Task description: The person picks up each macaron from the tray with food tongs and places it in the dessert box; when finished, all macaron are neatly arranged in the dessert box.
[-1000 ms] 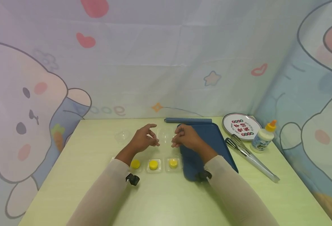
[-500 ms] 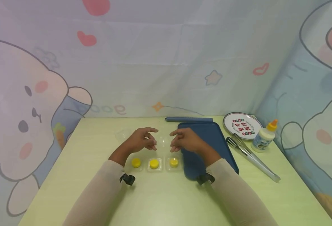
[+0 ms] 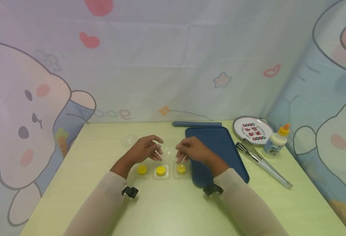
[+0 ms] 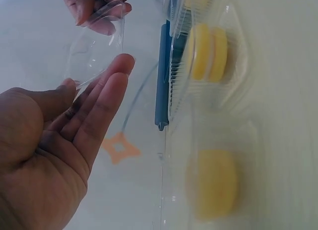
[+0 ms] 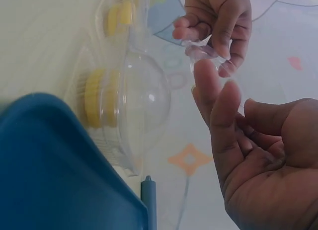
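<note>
Between my two hands is a clear plastic domed lid (image 4: pixel 94 53), raised above the table. My left hand (image 3: pixel 146 149) pinches one side with thumb and fingers, and my right hand (image 3: pixel 194 149) pinches the opposite side. Just in front of them sits a row of clear plastic trays with yellow macarons. The middle macaron (image 3: pixel 161 170) is in its open tray (image 3: pixel 161 177), with the left macaron (image 3: pixel 141 169) beside it. Over the right macaron (image 5: pixel 102 97) sits a clear dome (image 5: pixel 149 93). The held lid is faint in the head view.
Another clear lid (image 3: pixel 128 141) lies behind my left hand. A blue tray (image 3: pixel 220 144) is under my right forearm, with a blue-grey rod (image 3: pixel 196 124) behind it. Farther right are a printed plate (image 3: pixel 253 130), metal tongs (image 3: pixel 264 165) and a yellow-capped bottle (image 3: pixel 275 144).
Both hands have come nearer the macaron row with the lid between them. My left hand has also shifted slightly left. The trays and macarons stay where they were.
</note>
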A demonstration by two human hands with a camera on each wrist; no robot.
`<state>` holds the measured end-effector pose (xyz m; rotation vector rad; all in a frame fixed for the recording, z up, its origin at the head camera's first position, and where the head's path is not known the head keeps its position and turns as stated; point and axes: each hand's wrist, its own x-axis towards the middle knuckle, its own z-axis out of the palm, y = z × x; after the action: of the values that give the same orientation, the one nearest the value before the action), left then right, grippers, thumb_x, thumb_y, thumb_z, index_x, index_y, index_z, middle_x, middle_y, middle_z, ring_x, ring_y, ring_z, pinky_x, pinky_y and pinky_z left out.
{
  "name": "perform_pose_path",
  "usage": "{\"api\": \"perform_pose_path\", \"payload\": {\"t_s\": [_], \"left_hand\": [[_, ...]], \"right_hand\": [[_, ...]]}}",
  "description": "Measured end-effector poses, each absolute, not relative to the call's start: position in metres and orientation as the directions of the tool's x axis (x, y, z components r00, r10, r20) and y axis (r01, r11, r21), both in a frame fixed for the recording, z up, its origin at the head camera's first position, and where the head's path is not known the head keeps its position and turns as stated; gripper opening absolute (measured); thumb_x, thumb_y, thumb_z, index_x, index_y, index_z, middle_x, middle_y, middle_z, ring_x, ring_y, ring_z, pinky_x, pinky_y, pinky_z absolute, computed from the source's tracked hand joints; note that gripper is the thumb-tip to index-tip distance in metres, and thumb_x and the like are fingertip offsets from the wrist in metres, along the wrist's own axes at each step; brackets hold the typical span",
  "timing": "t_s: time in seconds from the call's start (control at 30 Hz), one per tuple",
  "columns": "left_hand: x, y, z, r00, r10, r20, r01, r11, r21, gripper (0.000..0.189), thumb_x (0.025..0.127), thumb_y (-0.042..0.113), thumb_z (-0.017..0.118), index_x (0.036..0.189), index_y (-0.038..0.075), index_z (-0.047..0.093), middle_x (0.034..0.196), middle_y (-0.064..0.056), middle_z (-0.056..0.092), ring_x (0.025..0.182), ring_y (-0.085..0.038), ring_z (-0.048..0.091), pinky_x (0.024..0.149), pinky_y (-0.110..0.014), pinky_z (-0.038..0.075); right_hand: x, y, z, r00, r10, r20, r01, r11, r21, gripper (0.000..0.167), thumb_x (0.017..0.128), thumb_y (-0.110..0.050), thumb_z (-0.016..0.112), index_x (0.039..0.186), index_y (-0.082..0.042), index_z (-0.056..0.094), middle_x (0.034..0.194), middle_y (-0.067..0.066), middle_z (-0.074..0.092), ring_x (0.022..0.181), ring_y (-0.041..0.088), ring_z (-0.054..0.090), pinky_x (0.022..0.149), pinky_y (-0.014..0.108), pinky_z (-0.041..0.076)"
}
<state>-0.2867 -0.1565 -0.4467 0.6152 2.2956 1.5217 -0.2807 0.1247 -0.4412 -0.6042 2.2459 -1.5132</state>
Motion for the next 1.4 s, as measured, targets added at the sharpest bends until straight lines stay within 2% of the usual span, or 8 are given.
{"api": "perform_pose_path", "payload": {"t_s": [0.13,0.33,0.47,0.67,0.83,1.03,1.2,1.4], "left_hand": [[-0.282,-0.158,-0.448,-0.859,0.513,-0.013,0.186,0.334,0.924,0.028,0.115,0.011,0.054,0.138,-0.004,0.058,0.117,-0.033,0.074,0.093,-0.038,0.084,0.086,-0.054,0.068],[-0.276,-0.162,-0.448,-0.851,0.524,0.035,0.234,0.318,0.919,0.027,0.116,0.015,0.054,0.133,-0.005,0.059,0.12,-0.032,0.073,0.097,-0.041,0.083,0.085,-0.049,0.069],[-0.272,-0.165,-0.446,-0.845,0.532,0.046,0.25,0.318,0.914,0.026,0.116,0.019,0.054,0.128,-0.003,0.061,0.123,-0.031,0.072,0.1,-0.041,0.083,0.086,-0.047,0.069],[-0.266,-0.172,-0.444,-0.844,0.532,0.068,0.277,0.322,0.905,0.024,0.116,0.019,0.056,0.12,-0.004,0.062,0.127,-0.036,0.069,0.106,-0.042,0.082,0.092,-0.048,0.068],[-0.263,-0.175,-0.447,-0.843,0.533,0.078,0.292,0.33,0.898,0.023,0.115,0.017,0.057,0.114,-0.005,0.062,0.131,-0.033,0.068,0.116,-0.044,0.079,0.1,-0.053,0.065],[-0.257,-0.178,-0.449,-0.863,0.503,0.055,0.279,0.382,0.881,0.024,0.112,0.023,0.064,0.115,-0.001,0.067,0.138,-0.028,0.07,0.122,-0.042,0.077,0.108,-0.055,0.061],[-0.253,-0.179,-0.451,-0.855,0.513,0.078,0.319,0.401,0.859,0.02,0.108,0.02,0.07,0.117,0.002,0.068,0.143,-0.024,0.069,0.132,-0.043,0.071,0.113,-0.057,0.057],[-0.251,-0.183,-0.452,-0.827,0.553,0.102,0.351,0.366,0.862,0.035,0.099,0.012,0.08,0.127,-0.004,0.065,0.153,-0.028,0.062,0.145,-0.046,0.06,0.123,-0.061,0.046]], "right_hand": [[-0.278,0.122,-0.44,-0.844,-0.532,-0.067,-0.143,0.343,-0.928,0.037,0.116,-0.019,0.054,0.121,0.012,0.072,0.106,0.03,0.079,0.078,0.018,0.082,0.07,0.037,0.067],[-0.273,0.119,-0.44,-0.848,-0.526,-0.071,-0.136,0.344,-0.929,0.046,0.118,-0.027,0.051,0.119,0.013,0.073,0.107,0.03,0.08,0.082,0.02,0.083,0.073,0.034,0.068],[-0.271,0.117,-0.441,-0.856,-0.513,-0.067,-0.126,0.333,-0.935,0.048,0.117,-0.029,0.053,0.118,0.014,0.074,0.108,0.03,0.08,0.086,0.022,0.084,0.073,0.034,0.067],[-0.267,0.115,-0.44,-0.851,-0.523,-0.056,-0.135,0.321,-0.937,0.046,0.115,-0.033,0.059,0.12,0.009,0.078,0.121,0.034,0.077,0.099,0.031,0.084,0.08,0.036,0.069],[-0.264,0.115,-0.436,-0.843,-0.533,-0.08,-0.136,0.353,-0.926,0.043,0.111,-0.036,0.064,0.12,0.002,0.081,0.124,0.026,0.079,0.111,0.041,0.08,0.09,0.041,0.068],[-0.26,0.113,-0.436,-0.844,-0.527,-0.101,-0.142,0.401,-0.905,0.039,0.107,-0.043,0.069,0.118,-0.009,0.084,0.117,0.013,0.084,0.107,0.043,0.081,0.109,0.055,0.06],[-0.256,0.11,-0.442,-0.857,-0.511,-0.071,-0.18,0.426,-0.887,0.04,0.103,-0.042,0.075,0.123,-0.007,0.081,0.122,0.011,0.082,0.107,0.038,0.082,0.102,0.049,0.064],[-0.252,0.104,-0.449,-0.865,-0.502,0.005,-0.273,0.462,-0.844,0.054,0.096,-0.036,0.085,0.134,0.0,0.073,0.127,0.015,0.079,0.116,0.032,0.079,0.096,0.043,0.066]]}}
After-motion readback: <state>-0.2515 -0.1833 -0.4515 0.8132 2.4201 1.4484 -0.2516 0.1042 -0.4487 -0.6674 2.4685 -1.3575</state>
